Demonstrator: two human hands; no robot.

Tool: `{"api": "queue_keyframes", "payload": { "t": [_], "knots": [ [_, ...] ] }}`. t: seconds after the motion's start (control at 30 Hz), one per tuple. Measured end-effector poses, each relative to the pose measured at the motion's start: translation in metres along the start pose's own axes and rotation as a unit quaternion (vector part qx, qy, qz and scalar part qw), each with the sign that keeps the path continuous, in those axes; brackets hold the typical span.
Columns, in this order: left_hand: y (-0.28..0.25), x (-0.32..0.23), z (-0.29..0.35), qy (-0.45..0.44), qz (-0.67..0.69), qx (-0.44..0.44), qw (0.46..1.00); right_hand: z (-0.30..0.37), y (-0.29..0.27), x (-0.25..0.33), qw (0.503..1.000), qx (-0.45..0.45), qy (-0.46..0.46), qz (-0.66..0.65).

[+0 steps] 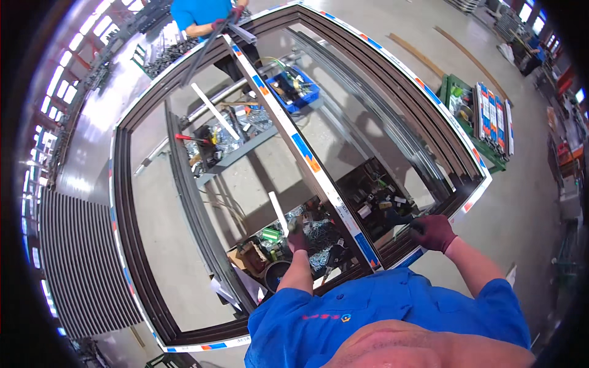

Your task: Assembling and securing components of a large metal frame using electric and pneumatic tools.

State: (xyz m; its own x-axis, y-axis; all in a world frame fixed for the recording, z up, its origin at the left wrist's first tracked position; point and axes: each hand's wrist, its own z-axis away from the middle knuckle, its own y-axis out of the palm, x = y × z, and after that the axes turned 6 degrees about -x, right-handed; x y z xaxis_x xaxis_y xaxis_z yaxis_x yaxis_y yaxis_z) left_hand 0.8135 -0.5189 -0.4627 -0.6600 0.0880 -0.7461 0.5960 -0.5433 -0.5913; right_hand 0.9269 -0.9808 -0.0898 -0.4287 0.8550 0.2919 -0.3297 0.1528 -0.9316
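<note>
A large dark brown window frame [153, 300], edged with white, blue and orange protective film, lies in front of me. My left hand [297, 234], in a dark red glove, reaches inside it over the parts tray, fingers closed. Beside its fingers is the lower end of a white strip [278, 210]; I cannot tell whether the hand grips it. My right hand [433, 233], gloved alike, is curled at the near right corner of the frame. Next to its fingers shows a dark object [399, 217], its kind unclear. A film-covered crossbar [300, 147] runs between both hands.
Beneath the frame are a tray of small hardware [319, 236], a blue crate [304, 101] and a red-handled tool [190, 138]. Across the frame, a co-worker in blue [199, 15] handles a dark profile. A green cart [451, 92] stands right; stacked profiles [86, 264] lie left.
</note>
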Motion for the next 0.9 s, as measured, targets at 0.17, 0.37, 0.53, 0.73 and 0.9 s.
{"api": "queue_keyframes", "payload": {
  "t": [0.17,0.37,0.53,0.73,0.9],
  "knots": [
    [-0.060,-0.066,-0.001,0.072,0.088,-0.022,0.993,0.002,-0.013,0.008,0.999,0.026,-0.002,-0.021],
    [-0.138,-0.220,0.084,0.044,0.360,0.020,0.932,0.009,0.002,-0.020,0.998,0.019,-0.029,-0.048],
    [-0.196,-0.301,0.189,0.103,0.507,-0.021,0.856,0.001,0.010,-0.026,0.966,-0.011,-0.185,-0.183],
    [-0.206,-0.363,0.317,0.037,0.624,0.007,0.781,-0.006,-0.054,0.032,0.881,-0.018,-0.320,-0.349],
    [-0.158,-0.342,0.362,0.009,0.679,-0.008,0.734,-0.011,-0.055,0.022,0.823,0.091,-0.393,-0.400]
  ]
}}
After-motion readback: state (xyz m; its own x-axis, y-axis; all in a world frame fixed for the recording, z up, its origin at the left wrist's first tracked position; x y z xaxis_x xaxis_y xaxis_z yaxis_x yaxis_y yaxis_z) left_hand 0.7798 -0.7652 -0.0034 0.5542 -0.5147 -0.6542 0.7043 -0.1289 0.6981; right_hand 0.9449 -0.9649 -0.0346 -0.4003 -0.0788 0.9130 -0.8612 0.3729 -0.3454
